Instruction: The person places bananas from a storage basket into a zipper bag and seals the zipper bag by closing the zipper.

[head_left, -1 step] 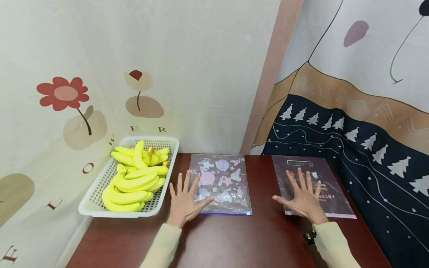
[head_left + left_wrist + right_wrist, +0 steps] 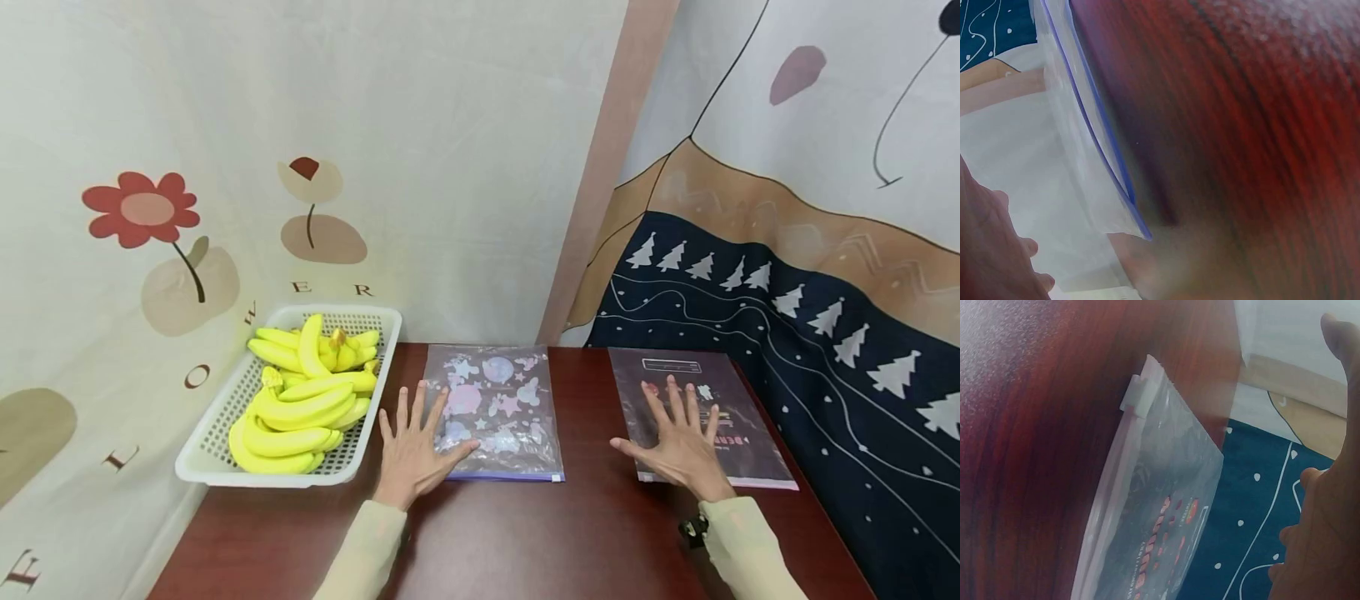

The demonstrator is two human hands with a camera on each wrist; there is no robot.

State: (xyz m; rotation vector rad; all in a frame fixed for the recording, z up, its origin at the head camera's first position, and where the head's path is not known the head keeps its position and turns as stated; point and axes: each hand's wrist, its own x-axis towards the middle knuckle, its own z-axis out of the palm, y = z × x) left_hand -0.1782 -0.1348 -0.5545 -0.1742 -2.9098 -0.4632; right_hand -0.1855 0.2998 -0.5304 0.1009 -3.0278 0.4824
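hands [image 2: 415, 467] [image 2: 681, 450] spread fingers-apart, near star-print bag [image 2: 510, 408] and dark bag [image 2: 742, 425], bananas [image 2: 300, 412] in basket [image 2: 262, 481]

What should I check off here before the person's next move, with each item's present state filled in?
1. Left hand free: ok, fingers spread, nothing held.
2. Right hand free: ok, likewise.
3. Bananas inside the white basket: ok, heaped within it.
4. Bags laid separately: ok, the blue-zipped bag and pink-edged bag lie apart on the table.
5. Bags fully visible from the head: not ok, a hand overlaps each.
6. Zips open: cannot tell.
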